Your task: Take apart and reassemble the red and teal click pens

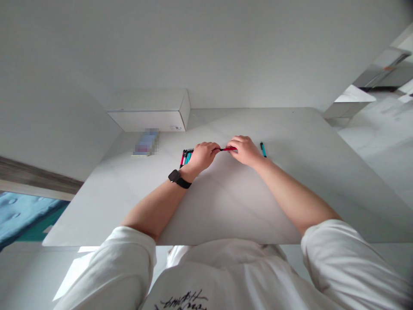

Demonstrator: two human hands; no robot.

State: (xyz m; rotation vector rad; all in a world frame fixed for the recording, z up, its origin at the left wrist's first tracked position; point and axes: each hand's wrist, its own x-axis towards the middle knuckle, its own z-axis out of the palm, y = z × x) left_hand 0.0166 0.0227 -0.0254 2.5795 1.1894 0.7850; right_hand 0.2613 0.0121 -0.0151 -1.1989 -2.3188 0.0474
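A red pen [229,149] with a black end lies level between my two hands, above the middle of the table. My left hand [204,156] pinches its black end with closed fingers. Around the red part, the fingers of my right hand [243,150] are closed. Several pens [186,157], red, white and teal with black ends, lie side by side just left of my left hand, which partly hides them. Right of my right hand, a single teal pen [263,149] with a black end rests on the table, its lower end close to my wrist.
A long white box [146,120] stands at the back left against the wall. In front of it lies a blurred bluish item [146,143]. The white table [232,206] ends at my body. A blue cushioned seat [22,215] is beyond its left edge.
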